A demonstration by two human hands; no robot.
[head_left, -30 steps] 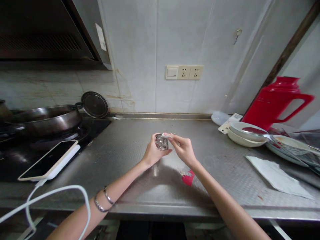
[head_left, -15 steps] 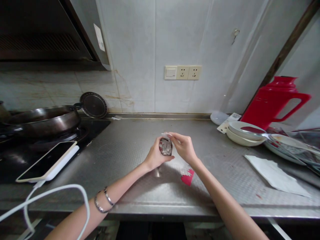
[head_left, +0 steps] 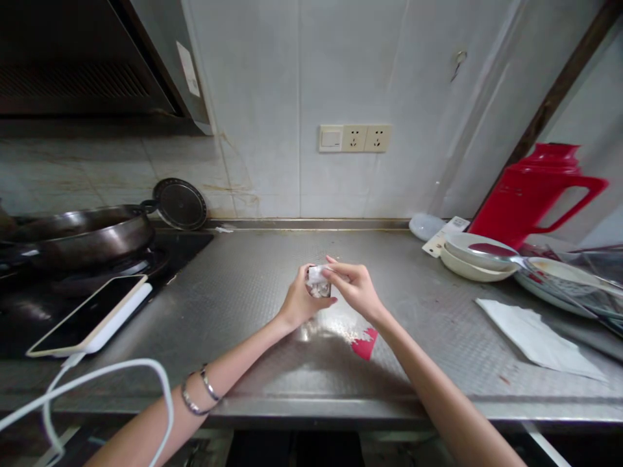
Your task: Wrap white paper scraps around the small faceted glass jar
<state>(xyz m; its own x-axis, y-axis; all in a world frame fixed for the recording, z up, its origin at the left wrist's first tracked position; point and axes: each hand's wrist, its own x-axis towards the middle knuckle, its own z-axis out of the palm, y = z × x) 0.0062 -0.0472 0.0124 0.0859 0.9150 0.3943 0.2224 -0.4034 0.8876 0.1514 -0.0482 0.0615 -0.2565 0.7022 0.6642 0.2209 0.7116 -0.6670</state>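
From the head camera, above a steel counter (head_left: 243,370), I am curling my left hand (head_left: 296,299) around a small clear container (head_left: 320,293), thumb in front and fingers partly hidden behind it, while my right hand (head_left: 356,285) is pinching a white piece (head_left: 315,274) between thumb and fingertips at the container's mouth. The container is hanging beyond the red scrap (head_left: 364,345) and slightly to its left. A smooth wall could be slipping through my curled fingers, I judge, if the right hand were pushing harder than the left is bracing; the thin white piece could be tearing or dropping in if my pinch were tightening or twisting. Far left of the scrap, a white cable (head_left: 121,364) is looping from beneath a phone (head_left: 87,316) and crossing my left forearm in this view; whether it is touching I cannot tell, but a sharp pull could be snagging it and dragging the phone. Farther left and beyond the scrap, a steel pan (head_left: 97,239) is sitting on the stove. Well right of the scrap, a paper napkin (head_left: 540,344) is lying flat; beyond that, stacked bowls (head_left: 479,275) and a red flask (head_left: 528,194) are crowding the right side, limiting elbow room.
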